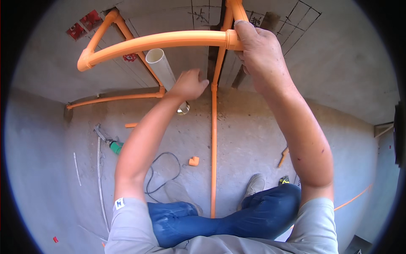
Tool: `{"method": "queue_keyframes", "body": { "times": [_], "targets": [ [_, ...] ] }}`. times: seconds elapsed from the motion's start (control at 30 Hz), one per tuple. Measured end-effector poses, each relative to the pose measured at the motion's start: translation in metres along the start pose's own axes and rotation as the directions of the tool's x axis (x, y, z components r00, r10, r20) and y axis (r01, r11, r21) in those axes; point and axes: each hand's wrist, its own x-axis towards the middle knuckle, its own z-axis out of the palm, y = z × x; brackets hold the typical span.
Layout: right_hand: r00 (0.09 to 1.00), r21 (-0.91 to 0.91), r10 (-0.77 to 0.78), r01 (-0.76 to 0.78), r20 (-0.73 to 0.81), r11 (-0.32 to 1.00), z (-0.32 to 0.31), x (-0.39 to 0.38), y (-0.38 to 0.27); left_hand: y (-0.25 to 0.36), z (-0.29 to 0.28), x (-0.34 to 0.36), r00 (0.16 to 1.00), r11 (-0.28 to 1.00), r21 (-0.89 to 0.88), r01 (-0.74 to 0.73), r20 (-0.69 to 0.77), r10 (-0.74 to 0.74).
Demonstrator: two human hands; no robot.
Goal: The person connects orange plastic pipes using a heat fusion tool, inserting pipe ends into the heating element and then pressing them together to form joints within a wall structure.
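My right hand [264,57] is closed around the right end of a curving orange pipe [169,39], at an orange fitting [232,40], its thumb and fingers wrapped over it. More orange pipe [237,10] runs past that hand at the top. My left hand [190,84] is curled closed in front of a white pipe [160,67] that stands upright with its round mouth open. Its palm is turned away, so whatever it may hold is hidden. Just right of my left hand, a long straight orange pipe [214,139] runs down the wall and across the floor between my feet.
An orange elbow fitting [193,161] lies on the concrete floor. To the left are a green-handled tool [114,146], a black cable [179,169] and a thin pale pipe [100,178]. Red plastic boxes [91,20] sit in the wall, and a wooden-looking stick [283,157] lies at right.
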Motion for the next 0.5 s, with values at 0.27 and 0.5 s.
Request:
{"method": "queue_keyframes", "body": {
  "times": [0.27,0.5],
  "targets": [
    [0.999,-0.044,-0.03,0.029,-0.011,0.999,0.008,-0.003,-0.002,-0.062,0.127,0.101,0.994,0.978,-0.187,0.089,-0.049,-0.1],
    [0.997,-0.063,-0.037,0.041,0.069,0.997,-0.004,-0.004,-0.008,-0.06,0.164,0.145,0.978,0.98,-0.186,0.071,-0.181,-0.105]
  ]
}}
